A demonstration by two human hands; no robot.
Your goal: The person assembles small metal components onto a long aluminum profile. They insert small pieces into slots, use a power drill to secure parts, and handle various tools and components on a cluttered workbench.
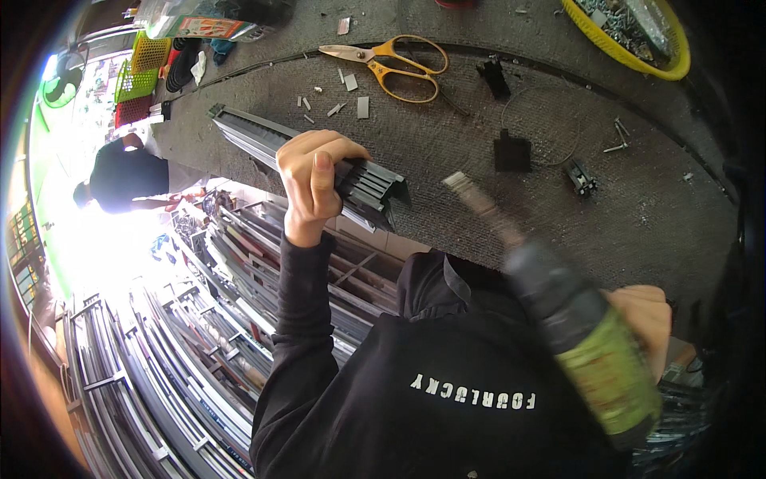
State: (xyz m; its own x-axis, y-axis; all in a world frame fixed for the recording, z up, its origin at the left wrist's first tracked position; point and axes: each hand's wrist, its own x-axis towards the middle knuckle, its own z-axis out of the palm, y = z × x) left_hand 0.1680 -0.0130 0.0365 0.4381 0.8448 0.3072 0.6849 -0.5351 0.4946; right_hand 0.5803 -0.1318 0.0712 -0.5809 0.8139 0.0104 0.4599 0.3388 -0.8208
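My left hand (311,176) is closed around a dark grey grooved metal profile (375,185), held tilted over the near edge of the workbench. The profile's ribbed end sticks out to the right of my fist. At the right, my right hand (645,315) shows only in part, beside a motion-blurred power drill (602,375) with a yellow-green body and dark front. Its fingers are mostly hidden by the tool, but they seem wrapped round it. The drill's narrow pale tip points up and left, over the bench and apart from the profile.
On the grey workbench (455,152) lie yellow-handled scissors (407,68), small pale pieces (363,107), a black square piece (512,152), a small metal fitting (580,177) and screws (618,140). A yellow basket (678,60) holds hardware. Racked metal profiles (159,383) lie below left; another person (128,176) is beyond.
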